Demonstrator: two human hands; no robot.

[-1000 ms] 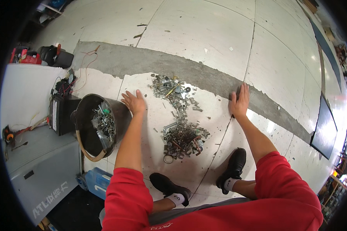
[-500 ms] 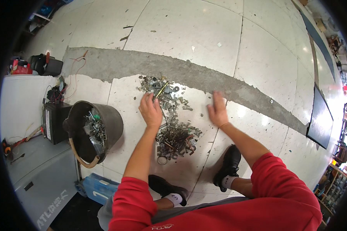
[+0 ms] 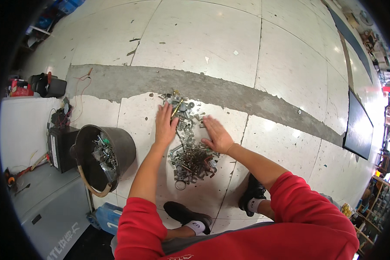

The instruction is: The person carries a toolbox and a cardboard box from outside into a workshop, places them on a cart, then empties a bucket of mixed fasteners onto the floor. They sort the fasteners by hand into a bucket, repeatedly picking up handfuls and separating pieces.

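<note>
Loose metal hardware lies on the tiled floor in two joined heaps. The far heap (image 3: pixel 184 113) is mostly silvery, with screws, washers and a brass-coloured rod among its pieces. Closer to my feet, the near heap (image 3: pixel 195 164) has darker, rusty pieces and a round ring-like part at its front edge. Along the far heap's left side rests my left hand (image 3: pixel 164 125), fingers stretched out and touching the pieces. My right hand (image 3: pixel 218 135) lies flat against the right side, fingers extended toward the hardware. Neither hand grips anything.
A dark bucket (image 3: pixel 128 147) with a curved handle stands at the left, holding more hardware. Beside it are a black box (image 3: pixel 60 147) and a blue case (image 3: pixel 106 214). A rough grey strip (image 3: pixel 134 80) crosses the floor. A flat black panel (image 3: pixel 359 125) is at the far right.
My right hand has moved left, from apart over the floor to the right edge of the hardware. My left hand stays at the far heap's left side. The far heap looks narrower.
</note>
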